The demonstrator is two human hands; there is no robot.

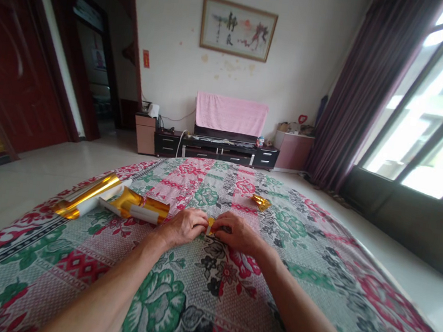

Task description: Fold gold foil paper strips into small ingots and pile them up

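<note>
Both hands meet over the middle of the patterned tablecloth. My left hand (187,227) is closed, its fingertips pinching the left side of a small gold and white piece (210,226). From the other side, my right hand (237,233) pinches the same piece, fingers closed. Only a narrow strip of it shows between the fingertips. Beyond my right hand lies a crumpled gold foil piece (261,202). To the left of my left hand rest a gold foil roll with a white patch (150,210) and another gold and white roll (93,195).
The round table wears a flowered cloth (157,310) in red, green and grey. Past its far edge stand a black low cabinet (265,159) and a pink cloth (231,114) draped over something. A purple curtain (349,90) and window are on the right, a red door (19,57) on the left.
</note>
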